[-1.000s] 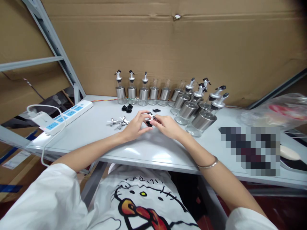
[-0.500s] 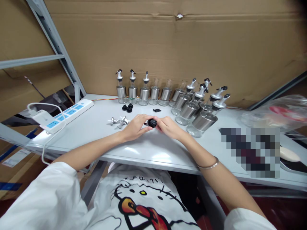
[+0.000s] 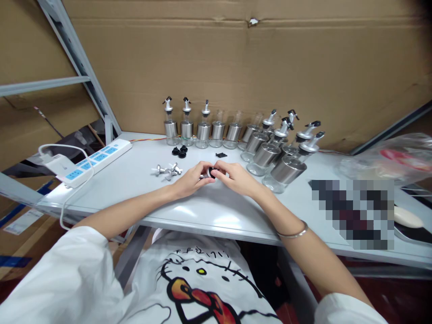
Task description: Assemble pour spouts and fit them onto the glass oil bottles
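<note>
My left hand (image 3: 189,182) is closed around a bottle pourer (image 3: 212,171), of which a silver edge and a black stopper end show between my fingers. Over the black end, the thumb and fingers of my right hand (image 3: 235,177) are closed, hiding most of it. Left of my hands lie several silver pourer spouts (image 3: 169,170). Behind them, three black stoppers (image 3: 179,152) sit in a cluster. A small pile of black pieces (image 3: 221,155) lies just beyond my right hand.
Glass oil bottles with steel sleeves (image 3: 203,132) line the back, some capped with pourers, others bare-necked. More capped bottles (image 3: 288,168) stand close on the right. A white power strip (image 3: 97,159) with a cable lies at left, a plastic bag (image 3: 388,157) at far right.
My right thumb and fingers have moved over the black end of the pourer, which faced up uncovered before. My left hand keeps its hold, and the things on the table stay put.
</note>
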{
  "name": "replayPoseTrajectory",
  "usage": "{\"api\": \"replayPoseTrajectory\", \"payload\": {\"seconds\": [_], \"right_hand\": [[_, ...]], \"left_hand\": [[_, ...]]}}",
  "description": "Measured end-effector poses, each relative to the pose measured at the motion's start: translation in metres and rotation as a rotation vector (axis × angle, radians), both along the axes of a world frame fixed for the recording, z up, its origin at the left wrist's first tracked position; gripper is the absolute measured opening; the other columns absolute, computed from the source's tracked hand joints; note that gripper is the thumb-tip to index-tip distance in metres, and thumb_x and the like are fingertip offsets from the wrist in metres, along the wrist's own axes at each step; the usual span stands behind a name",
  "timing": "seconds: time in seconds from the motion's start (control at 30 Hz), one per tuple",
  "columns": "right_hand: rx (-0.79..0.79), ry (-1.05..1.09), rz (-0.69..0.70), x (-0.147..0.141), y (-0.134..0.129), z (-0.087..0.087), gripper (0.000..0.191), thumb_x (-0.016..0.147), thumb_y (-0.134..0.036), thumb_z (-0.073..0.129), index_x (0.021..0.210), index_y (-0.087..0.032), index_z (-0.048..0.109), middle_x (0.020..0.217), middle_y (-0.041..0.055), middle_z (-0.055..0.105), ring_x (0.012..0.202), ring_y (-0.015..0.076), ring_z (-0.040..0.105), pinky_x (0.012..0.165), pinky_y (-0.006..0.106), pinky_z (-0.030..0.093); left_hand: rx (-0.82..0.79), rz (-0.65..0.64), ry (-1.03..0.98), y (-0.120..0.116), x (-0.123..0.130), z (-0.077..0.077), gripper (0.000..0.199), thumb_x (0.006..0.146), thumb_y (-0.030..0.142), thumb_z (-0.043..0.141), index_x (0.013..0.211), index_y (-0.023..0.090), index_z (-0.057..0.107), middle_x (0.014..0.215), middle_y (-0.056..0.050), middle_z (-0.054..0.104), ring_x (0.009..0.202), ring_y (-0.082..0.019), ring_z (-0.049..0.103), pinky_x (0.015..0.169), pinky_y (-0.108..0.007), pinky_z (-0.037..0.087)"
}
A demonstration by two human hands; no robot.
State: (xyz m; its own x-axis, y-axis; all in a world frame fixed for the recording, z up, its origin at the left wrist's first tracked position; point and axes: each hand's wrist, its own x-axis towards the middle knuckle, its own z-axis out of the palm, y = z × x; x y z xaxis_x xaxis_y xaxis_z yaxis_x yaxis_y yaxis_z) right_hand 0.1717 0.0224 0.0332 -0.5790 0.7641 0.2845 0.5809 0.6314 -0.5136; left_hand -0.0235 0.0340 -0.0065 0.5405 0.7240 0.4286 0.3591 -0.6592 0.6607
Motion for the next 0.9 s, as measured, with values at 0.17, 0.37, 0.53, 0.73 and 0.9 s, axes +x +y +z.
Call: {"api": "replayPoseTrajectory", "payload": {"seconds": [0.17, 0.37, 0.53, 0.73, 0.9], "right_hand": [[0.042, 0.039, 0.0, 0.001, 0.003, -0.001, 0.027, 0.096, -0.037, 0.037, 0.09, -0.019, 0.055, 0.074, 0.001, 0.058, 0.065, 0.0135, 0.05, 0.064, 0.024, 0.034], [0.062, 0.037, -0.01, 0.001, 0.005, -0.002, 0.027, 0.096, -0.037, 0.036, 0.096, -0.019, 0.056, 0.077, 0.0028, 0.058, 0.068, 0.015, 0.052, 0.067, 0.025, 0.037], [0.05, 0.025, -0.02, -0.003, 0.006, -0.003, 0.026, 0.094, -0.037, 0.037, 0.085, -0.019, 0.053, 0.071, 0.0001, 0.053, 0.064, 0.0134, 0.048, 0.064, 0.024, 0.034], [-0.025, -0.006, -0.061, -0.014, 0.003, 0.002, 0.031, 0.091, -0.038, 0.041, 0.065, -0.02, 0.043, 0.054, -0.0057, 0.038, 0.051, 0.01, 0.036, 0.056, 0.023, 0.028], [-0.003, -0.051, -0.138, -0.017, -0.001, 0.005, 0.033, 0.09, -0.038, 0.041, 0.062, -0.02, 0.044, 0.051, -0.0049, 0.037, 0.049, 0.0102, 0.034, 0.055, 0.024, 0.025]], "left_hand": [[0.017, 0.055, 0.061, -0.001, -0.001, 0.007, 0.044, 0.088, 0.039, 0.055, 0.125, 0.018, 0.044, 0.1, -0.003, 0.062, 0.079, -0.013, 0.06, 0.076, -0.025, 0.046], [0.04, 0.15, 0.289, -0.002, -0.002, 0.017, 0.025, 0.091, 0.041, 0.05, 0.092, 0.018, 0.06, 0.07, 0.002, 0.064, 0.065, -0.014, 0.061, 0.064, -0.022, 0.041], [0.078, 0.132, 0.39, -0.002, -0.002, 0.016, 0.023, 0.093, 0.037, 0.05, 0.085, 0.018, 0.061, 0.067, 0.001, 0.066, 0.064, -0.016, 0.064, 0.062, -0.022, 0.041], [0.114, 0.172, 0.459, -0.003, 0.002, 0.007, 0.024, 0.093, 0.036, 0.051, 0.085, 0.016, 0.063, 0.077, -0.005, 0.07, 0.073, -0.022, 0.068, 0.066, -0.025, 0.045], [0.157, 0.211, 0.53, -0.005, 0.003, 0.007, 0.029, 0.093, 0.039, 0.049, 0.085, 0.015, 0.064, 0.078, -0.007, 0.071, 0.075, -0.023, 0.069, 0.067, -0.027, 0.046]]}}
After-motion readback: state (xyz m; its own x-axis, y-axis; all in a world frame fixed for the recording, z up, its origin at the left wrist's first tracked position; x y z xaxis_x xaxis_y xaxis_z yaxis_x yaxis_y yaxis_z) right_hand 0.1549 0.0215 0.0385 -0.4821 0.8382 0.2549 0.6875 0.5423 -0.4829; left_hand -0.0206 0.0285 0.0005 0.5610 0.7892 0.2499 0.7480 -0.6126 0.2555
